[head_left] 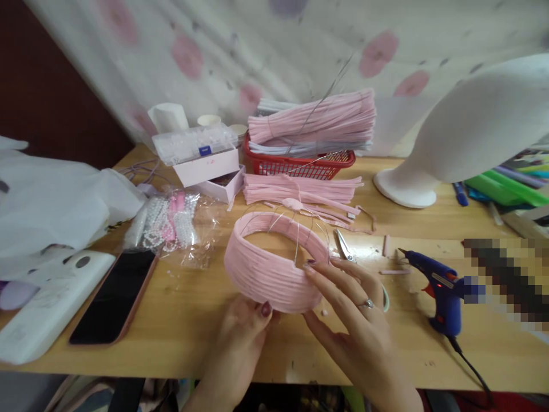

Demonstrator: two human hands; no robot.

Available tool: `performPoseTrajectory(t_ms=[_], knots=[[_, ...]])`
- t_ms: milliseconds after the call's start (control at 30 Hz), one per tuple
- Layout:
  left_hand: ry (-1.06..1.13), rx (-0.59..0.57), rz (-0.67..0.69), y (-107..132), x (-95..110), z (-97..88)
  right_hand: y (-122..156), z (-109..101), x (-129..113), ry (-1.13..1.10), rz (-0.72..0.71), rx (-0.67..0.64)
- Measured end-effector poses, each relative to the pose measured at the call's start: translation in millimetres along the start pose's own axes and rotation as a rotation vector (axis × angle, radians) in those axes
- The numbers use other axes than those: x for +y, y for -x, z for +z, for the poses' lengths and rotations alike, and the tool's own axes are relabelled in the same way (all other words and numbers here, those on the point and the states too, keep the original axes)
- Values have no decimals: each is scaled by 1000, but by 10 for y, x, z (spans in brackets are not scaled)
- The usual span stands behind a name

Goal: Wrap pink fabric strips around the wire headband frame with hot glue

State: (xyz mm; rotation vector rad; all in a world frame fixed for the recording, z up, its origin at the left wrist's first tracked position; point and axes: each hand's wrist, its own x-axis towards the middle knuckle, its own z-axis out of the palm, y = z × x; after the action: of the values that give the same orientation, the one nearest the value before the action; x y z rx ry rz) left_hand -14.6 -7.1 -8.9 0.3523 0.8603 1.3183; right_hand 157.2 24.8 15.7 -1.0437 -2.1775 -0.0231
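Observation:
A wide pink ring [270, 280], built from rows of fuzzy pipe cleaners, is held tilted just above the table near its front edge. Thin bare wires stick up and arch from its inner and far side. My left hand [246, 329] grips the ring's bottom edge from below, thumb on the outside and the other fingers hidden. On the right side, my right hand [354, 309] has its fingertips over the upper rim and its thumb under the lower edge. Scissors [343, 246] lie beyond my right fingers, partly covered.
A blue glue gun [441, 286] with a cord lies right. Behind are a pink pipe-cleaner bundle [300, 187], a red basket [295, 167] of more bundles and a white mannequin head [463, 126]. Left are a phone [115, 297], a white power bank [55, 303] and bagged beads [171, 220].

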Motion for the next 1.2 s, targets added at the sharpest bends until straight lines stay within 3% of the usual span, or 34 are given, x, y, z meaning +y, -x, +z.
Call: performPoseTrajectory(t_ms=[133, 300, 400, 500, 567, 700, 800, 900, 1000, 1200], knots=[[-151, 222, 45, 43, -34, -174, 28, -31, 90, 12, 0, 34], [-398, 386, 341, 18, -36, -400, 138, -64, 132, 74, 16, 56], [-654, 343, 627, 23, 32, -425, 208, -79, 153, 80, 10, 63], [-943, 212, 975, 45, 90, -342, 256, -85, 178, 80, -1, 70], [-1013, 150, 1125, 57, 101, -258, 271, -91, 188, 81, -6, 81], [-1095, 166, 1119, 48, 175, -134, 278, -115, 185, 84, -16, 83], [-1266, 174, 1101, -5, 384, -91, 281, -129, 179, 74, -27, 61], [-1544, 53, 1152, -99, 645, -32, 277, -134, 171, 52, -38, 49], [-1700, -48, 1104, -210, 799, 51, 266, -134, 161, 39, -46, 45], [-1746, -222, 966, -332, 770, 138, 278, -129, 153, 38, -37, 43]])
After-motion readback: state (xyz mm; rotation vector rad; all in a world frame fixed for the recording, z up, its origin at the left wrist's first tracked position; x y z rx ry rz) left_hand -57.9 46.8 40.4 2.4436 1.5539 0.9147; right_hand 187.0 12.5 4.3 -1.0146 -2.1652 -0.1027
